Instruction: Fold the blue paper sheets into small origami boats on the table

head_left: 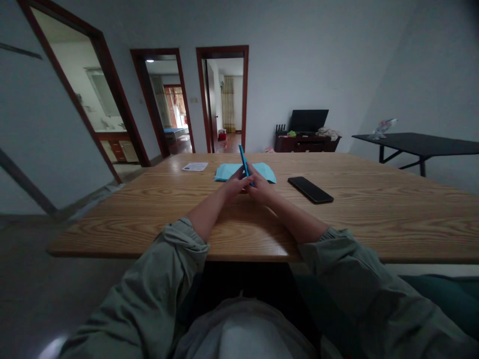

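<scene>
My left hand (235,185) and my right hand (262,188) meet over the middle of the wooden table (157,214). Both pinch a thin piece of blue paper (243,159) that stands on edge, tilted up and slightly left between the fingers. Just behind my hands lies a flat stack of light blue paper sheets (265,172). Grey-green sleeves cover both forearms up to the elbow.
A black phone (310,189) lies flat to the right of my hands. A small white card (195,166) lies at the back left of the table. A dark side table (422,143) stands at the right wall, a low cabinet (305,143) at the back, with open doorways to the left.
</scene>
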A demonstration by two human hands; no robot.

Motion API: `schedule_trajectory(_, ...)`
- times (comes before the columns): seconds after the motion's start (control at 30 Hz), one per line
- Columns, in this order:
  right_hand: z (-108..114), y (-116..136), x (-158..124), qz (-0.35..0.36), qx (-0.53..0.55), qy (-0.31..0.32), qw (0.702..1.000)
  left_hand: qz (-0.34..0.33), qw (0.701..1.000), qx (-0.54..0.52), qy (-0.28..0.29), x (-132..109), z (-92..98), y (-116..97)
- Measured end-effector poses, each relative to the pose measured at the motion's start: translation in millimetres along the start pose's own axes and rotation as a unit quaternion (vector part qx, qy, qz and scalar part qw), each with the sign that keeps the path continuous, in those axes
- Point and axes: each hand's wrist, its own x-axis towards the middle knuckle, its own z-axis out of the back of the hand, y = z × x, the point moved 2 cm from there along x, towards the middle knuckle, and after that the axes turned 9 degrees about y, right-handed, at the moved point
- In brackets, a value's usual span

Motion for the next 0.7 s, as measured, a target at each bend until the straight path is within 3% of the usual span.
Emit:
schedule_trajectory(0.2, 5, 3, 0, -0.011, 0.087, -0.015, 0.996, 0.009, 0.999, 0.016, -0.039, 5, 0.3, 1)
schedule_trajectory(0.43, 9, 3, -2, -0.012, 0.075, -0.012, 0.997, -0.02, 0.993, 0.088, -0.073, 7, 6.0, 3)
schedule_trajectory(0.57, 7, -3, -1, 0.015, 0.131, -0.005, 0.991, -0.006, 0.989, 0.105, -0.102, 8, 10.2, 3)
schedule_trajectory(0.7, 11, -5, -4, -0.009, 0.156, -0.025, 0.987, -0.008, 0.986, 0.129, -0.105, 7, 9.7, 2)
